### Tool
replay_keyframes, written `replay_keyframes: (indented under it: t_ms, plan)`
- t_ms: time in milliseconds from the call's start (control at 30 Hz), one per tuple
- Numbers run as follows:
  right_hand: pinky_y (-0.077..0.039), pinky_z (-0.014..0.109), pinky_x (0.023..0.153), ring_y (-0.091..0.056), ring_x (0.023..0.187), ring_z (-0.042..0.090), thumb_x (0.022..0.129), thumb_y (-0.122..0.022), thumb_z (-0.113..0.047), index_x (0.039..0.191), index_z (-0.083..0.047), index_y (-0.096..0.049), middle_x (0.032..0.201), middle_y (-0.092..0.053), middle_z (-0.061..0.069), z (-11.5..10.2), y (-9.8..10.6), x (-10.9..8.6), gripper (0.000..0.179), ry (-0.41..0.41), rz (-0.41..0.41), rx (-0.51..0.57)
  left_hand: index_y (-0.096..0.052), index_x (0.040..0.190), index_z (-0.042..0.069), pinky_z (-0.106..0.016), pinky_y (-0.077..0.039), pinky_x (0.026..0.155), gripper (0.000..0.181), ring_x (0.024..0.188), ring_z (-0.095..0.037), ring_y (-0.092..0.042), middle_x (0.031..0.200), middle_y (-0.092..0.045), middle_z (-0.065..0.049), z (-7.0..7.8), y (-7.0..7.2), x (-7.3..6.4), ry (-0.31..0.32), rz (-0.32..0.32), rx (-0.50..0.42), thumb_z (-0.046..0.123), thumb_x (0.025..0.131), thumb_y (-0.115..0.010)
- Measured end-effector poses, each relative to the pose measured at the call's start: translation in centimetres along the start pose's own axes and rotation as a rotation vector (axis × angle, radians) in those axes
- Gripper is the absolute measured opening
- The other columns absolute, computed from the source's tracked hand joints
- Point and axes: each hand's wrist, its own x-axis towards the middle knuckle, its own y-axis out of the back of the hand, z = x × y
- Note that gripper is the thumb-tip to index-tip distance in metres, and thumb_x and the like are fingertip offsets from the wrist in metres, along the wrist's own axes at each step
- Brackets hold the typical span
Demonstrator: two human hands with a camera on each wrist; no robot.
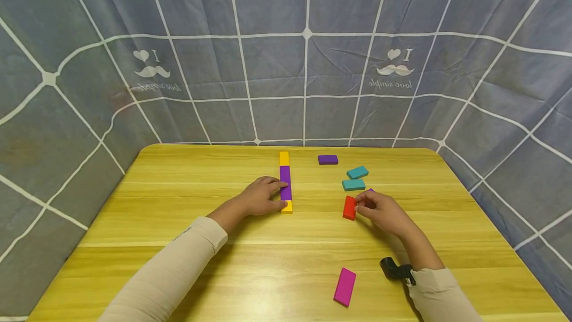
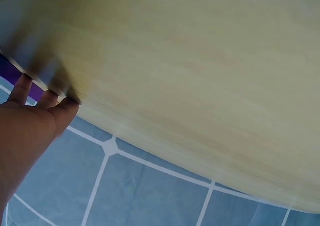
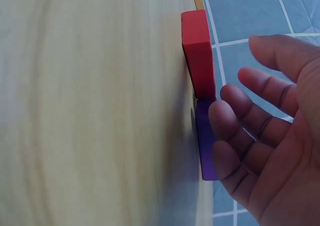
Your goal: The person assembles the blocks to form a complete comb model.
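In the head view a straight row of blocks runs away from the person, with a yellow block [image 1: 284, 158] at its far end, a purple stretch [image 1: 285, 177] in the middle and a yellow block [image 1: 288, 209] at the near end. My left hand [image 1: 261, 197] lies at the row's left side, a finger touching the purple and the thumb at the near yellow block. By the red block [image 1: 349, 208] is my right hand [image 1: 383, 210]. The right wrist view shows its loosely bent fingers apart from the red block [image 3: 198, 53], around nothing. A purple block [image 3: 206, 141] is partly behind those fingers.
Two teal blocks [image 1: 354, 185] lie beyond the red one, and another purple block [image 1: 328, 160] is near the table's back edge. Toward the front is a magenta block [image 1: 344, 287]. A grey gridded cloth [image 1: 277, 66] hangs around the wooden table [image 1: 187, 183].
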Motion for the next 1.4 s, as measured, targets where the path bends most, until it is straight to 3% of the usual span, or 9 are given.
replay_keyframes:
  t_ms: [533,1067,1400]
  plan:
    - [-0.044,0.032,0.069,-0.05,0.077,0.016,0.091,-0.07,-0.013,0.117,-0.001,-0.067,0.083,-0.057,-0.001,-0.4,-1.0,0.6,0.029,0.03,0.005,-0.138,-0.05,0.147,0.015,-0.049,-0.027,0.115,0.059,0.14,-0.036,-0.035,0.148,-0.045,-0.015,-0.1,-0.2,0.0,0.009,0.006,0.005,0.043,0.095,-0.061]
    - [-0.049,0.039,0.08,-0.056,0.084,0.018,0.091,-0.071,-0.013,0.121,-0.001,-0.066,0.091,-0.062,0.001,-0.3,-1.6,0.7,0.033,0.033,-0.044,-0.116,-0.05,0.146,0.015,-0.048,-0.027,0.115,0.059,0.139,-0.036,-0.036,0.147,-0.045,-0.015,0.0,-0.3,0.0,0.009,0.007,0.003,0.042,0.095,-0.061]
    - [-0.047,0.033,0.075,-0.053,0.084,0.017,0.092,-0.071,-0.015,0.128,-0.001,-0.063,0.094,-0.061,0.001,-0.4,-1.5,0.6,0.039,0.039,-0.101,-0.05,-0.048,0.148,0.017,-0.048,-0.025,0.116,0.06,0.141,-0.035,-0.033,0.15,-0.043,-0.014,0.1,-0.2,-0.1,0.021,-0.009,-0.004,0.043,0.095,-0.061]
